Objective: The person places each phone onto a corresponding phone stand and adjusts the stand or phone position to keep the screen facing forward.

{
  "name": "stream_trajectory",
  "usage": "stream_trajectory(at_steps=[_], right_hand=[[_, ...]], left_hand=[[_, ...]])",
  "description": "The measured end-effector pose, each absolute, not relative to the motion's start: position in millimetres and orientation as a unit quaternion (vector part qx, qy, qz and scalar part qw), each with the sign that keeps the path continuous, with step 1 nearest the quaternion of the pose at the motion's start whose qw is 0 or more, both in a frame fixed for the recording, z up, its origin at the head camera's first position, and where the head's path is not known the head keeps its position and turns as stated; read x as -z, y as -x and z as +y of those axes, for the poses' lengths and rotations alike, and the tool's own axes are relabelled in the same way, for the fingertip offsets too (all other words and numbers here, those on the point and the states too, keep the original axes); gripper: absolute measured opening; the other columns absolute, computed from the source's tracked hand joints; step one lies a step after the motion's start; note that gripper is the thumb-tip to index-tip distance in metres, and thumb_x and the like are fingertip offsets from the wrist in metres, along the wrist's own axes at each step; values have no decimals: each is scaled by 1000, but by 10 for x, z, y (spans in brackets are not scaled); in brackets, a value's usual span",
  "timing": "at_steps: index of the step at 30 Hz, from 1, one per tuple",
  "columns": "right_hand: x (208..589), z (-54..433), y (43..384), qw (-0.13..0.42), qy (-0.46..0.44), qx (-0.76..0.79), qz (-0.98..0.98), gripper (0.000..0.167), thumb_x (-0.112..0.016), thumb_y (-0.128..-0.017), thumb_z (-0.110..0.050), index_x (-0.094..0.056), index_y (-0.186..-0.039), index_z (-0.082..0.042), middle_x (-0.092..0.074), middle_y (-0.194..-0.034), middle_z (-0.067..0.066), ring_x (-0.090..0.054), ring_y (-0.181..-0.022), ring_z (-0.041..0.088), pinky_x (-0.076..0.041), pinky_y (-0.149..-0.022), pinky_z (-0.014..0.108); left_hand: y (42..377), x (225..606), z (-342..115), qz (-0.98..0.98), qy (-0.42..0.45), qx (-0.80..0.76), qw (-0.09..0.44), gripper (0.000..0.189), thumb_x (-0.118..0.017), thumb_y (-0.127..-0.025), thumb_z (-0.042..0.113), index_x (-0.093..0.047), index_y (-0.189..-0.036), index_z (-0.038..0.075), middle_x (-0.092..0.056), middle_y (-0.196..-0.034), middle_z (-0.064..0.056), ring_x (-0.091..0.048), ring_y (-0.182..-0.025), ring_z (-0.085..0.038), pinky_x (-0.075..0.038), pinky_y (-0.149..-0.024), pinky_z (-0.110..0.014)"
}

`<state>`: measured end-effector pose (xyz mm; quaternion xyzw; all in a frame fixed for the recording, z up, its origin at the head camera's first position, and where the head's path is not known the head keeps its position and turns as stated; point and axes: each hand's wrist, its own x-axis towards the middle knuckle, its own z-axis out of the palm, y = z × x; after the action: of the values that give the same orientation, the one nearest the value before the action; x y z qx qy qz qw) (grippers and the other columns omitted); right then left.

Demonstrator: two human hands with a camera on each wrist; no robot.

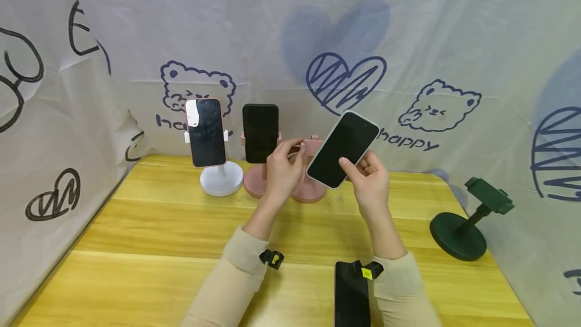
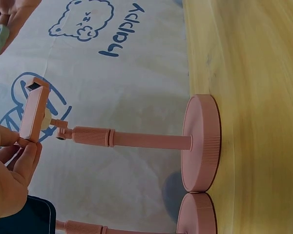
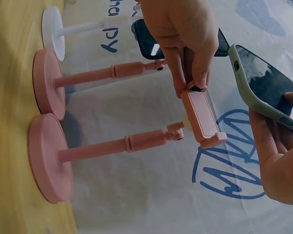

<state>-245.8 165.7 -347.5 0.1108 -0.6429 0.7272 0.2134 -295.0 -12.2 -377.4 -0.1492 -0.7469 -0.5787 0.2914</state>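
Note:
My right hand [image 1: 371, 180] holds a smartphone [image 1: 344, 148] in a pale case, tilted, its dark screen facing me and the thumb on the screen. With its fingertips my left hand [image 1: 285, 168] pinches the left end of the clamp on a pink phone stand [image 2: 151, 140]. That clamp [image 3: 201, 114] has no phone in it. In the head view the phone and left hand partly cover this stand. Just left of it, a second pink stand [image 3: 49, 83] bears a black phone [image 1: 260, 132], close to my left hand.
A white stand [image 1: 221, 178] with a pink-edged phone [image 1: 206, 132] is at the back left. On the right is a dark green stand [image 1: 458, 236] with a bare clamp. Another phone [image 1: 351, 296] lies on the wooden table [image 1: 150, 246] beside my right sleeve. A printed cloth hangs behind.

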Motion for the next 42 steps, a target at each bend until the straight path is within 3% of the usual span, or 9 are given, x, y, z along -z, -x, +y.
stream_trajectory(at_steps=[20,27,35,42], right_hand=[[3130,1596,3128,199,-138,-727,-643,28,-75,-96,-7,-64,-121,-1,-75,-106,2,-74,-89,16,-64,-74,28],[3108,1571,3312,180,-144,-736,-636,24,-73,-97,-5,-63,-118,-1,-75,-101,0,-75,-88,13,-64,-74,28],[3196,1575,3413,159,-137,-742,-637,20,-73,-97,-3,-63,-114,-4,-75,-97,-2,-75,-86,11,-63,-71,27],[3304,1576,3404,152,-143,-740,-640,23,-73,-96,-3,-62,-117,-2,-74,-100,-2,-73,-91,12,-63,-78,26]], left_hand=[[2936,3746,-145,-750,161,570,295,19,-65,-102,2,-71,-118,-8,-70,-111,-23,-74,-104,-34,-61,-90,-33],[2929,3716,-159,-753,161,570,285,21,-67,-101,2,-71,-119,-7,-72,-114,-22,-74,-104,-30,-61,-90,-31],[2929,3701,-167,-758,157,565,284,16,-68,-100,1,-71,-113,-7,-73,-110,-22,-75,-100,-30,-62,-88,-32],[2935,3711,-162,-758,146,569,284,14,-71,-98,2,-70,-108,-7,-74,-106,-21,-76,-99,-30,-62,-87,-34]])
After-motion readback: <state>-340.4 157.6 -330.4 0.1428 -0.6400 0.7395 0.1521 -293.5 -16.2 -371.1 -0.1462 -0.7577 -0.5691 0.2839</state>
